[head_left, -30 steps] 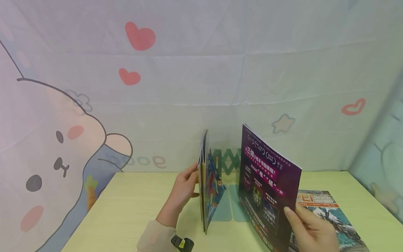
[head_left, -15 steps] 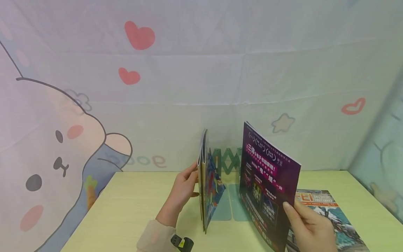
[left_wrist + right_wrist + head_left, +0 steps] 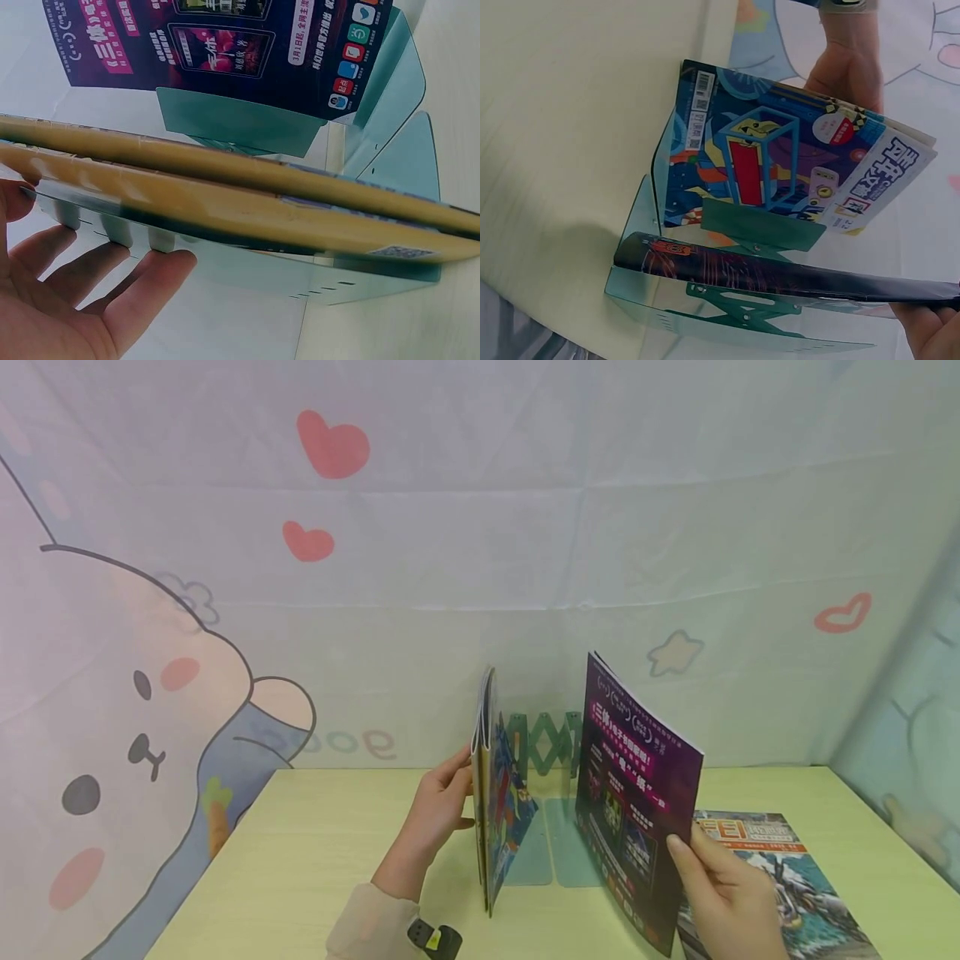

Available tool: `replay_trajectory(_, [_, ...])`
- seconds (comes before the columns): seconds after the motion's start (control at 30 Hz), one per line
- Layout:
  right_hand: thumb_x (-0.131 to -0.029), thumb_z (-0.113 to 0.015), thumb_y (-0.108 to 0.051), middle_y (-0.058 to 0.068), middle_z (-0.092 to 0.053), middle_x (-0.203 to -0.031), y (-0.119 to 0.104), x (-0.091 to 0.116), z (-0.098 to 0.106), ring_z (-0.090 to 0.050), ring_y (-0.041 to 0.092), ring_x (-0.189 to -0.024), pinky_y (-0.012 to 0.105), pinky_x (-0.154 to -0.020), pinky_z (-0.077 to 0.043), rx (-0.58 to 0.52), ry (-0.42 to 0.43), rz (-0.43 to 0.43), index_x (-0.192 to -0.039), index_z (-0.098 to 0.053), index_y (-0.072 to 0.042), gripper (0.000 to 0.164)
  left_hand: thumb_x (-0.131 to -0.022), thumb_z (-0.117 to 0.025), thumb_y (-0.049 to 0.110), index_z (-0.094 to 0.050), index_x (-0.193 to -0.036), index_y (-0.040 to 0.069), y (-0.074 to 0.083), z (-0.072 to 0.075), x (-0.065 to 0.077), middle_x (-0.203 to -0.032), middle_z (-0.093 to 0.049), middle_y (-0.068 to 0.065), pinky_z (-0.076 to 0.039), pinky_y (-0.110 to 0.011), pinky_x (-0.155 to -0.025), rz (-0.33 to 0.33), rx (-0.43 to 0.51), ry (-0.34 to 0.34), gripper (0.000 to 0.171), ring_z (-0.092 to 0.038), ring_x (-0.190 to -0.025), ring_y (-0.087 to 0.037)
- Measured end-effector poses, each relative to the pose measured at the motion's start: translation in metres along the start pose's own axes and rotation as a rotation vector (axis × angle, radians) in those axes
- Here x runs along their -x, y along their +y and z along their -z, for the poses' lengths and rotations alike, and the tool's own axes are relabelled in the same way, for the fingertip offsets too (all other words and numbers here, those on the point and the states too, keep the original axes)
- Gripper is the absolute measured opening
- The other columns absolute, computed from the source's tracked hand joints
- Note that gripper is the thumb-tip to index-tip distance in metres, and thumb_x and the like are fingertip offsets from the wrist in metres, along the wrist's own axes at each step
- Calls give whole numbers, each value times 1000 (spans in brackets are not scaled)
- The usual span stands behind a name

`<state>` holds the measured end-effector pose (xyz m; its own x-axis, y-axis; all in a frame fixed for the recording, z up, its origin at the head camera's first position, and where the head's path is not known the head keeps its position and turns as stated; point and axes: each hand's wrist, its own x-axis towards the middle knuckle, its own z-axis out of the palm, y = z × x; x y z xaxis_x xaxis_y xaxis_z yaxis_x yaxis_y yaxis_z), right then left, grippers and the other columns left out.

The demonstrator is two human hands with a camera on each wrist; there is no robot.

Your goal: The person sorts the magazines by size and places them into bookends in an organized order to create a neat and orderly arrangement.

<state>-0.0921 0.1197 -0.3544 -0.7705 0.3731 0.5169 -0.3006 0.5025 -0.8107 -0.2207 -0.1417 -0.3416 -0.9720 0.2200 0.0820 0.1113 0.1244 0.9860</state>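
Observation:
My right hand pinches a purple magazine by its near edge, thumb on the cover, other fingers behind. The magazine stands upright, slightly bowed; its lower end is between the plates of a green expanding bookend in the right wrist view. Two thin magazines stand together in the left part of the bookend; a colourful blue cover faces right. My left hand is at their left side. In the left wrist view its fingers are extended, tips touching the outer face of the bookend's end plate.
Another magazine with a snowy blue picture lies flat on the pale yellow table, partly behind my right hand. A printed cloth hangs along the table's back edge. A black watch-like band is at my left sleeve.
My right hand has moved slightly left and turned the purple magazine more edge-on, its far top corner shifting right. The left hand and the standing magazines look still.

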Motion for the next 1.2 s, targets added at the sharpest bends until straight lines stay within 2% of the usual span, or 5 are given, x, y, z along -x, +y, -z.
replay_trajectory(0.23, [-92, -59, -7, -17, -59, -109, 3, 0, -4, -59, -15, -88, 11, -65, -52, -10, -36, -48, -124, -59, 2, 33, -99, -40, 27, -38, -146, 21, 0, 0, -1, -143, -46, -13, -56, -50, -76, 4, 1, 3, 48, -55, -119, -35])
replay_trajectory(0.4, [-93, -58, -8, -20, -57, -113, 3, 2, -8, -58, -14, -92, 11, -67, -53, -37, -38, -65, -126, -58, 0, 34, -99, -41, 29, -37, -146, 22, -1, 0, -1, -143, -46, -12, -56, -50, -76, 4, 3, 5, 48, -55, -119, -34])
replay_trajectory(0.7, [-91, -58, 0, -21, -54, -116, 6, 2, -18, -51, -17, -106, 6, -77, -48, -80, -23, 9, -121, -59, 6, 31, -98, -40, 27, -40, -145, 24, -1, 0, 0, -144, -47, -9, -56, -50, -75, -3, 28, 2, 46, -57, -116, -31])
replay_trajectory(1.0, [-88, -55, 10, -21, -57, -119, 12, 0, -28, -57, -8, -105, 11, -73, -52, -181, -44, 141, -121, -59, 9, 33, -98, -40, 27, -40, -145, 24, -1, 0, 0, -143, -48, -10, -56, -50, -74, 2, 23, 4, 46, -58, -116, -31])
replay_trajectory(1.2, [-87, -57, 10, -19, -59, -116, 17, -1, -33, -59, -8, -104, 10, -74, -51, -172, -33, 168, -119, -62, 7, 32, -98, -40, 26, -40, -145, 23, -1, 0, 0, -142, -49, -10, -56, -50, -74, 2, 30, 7, 46, -58, -115, -31])
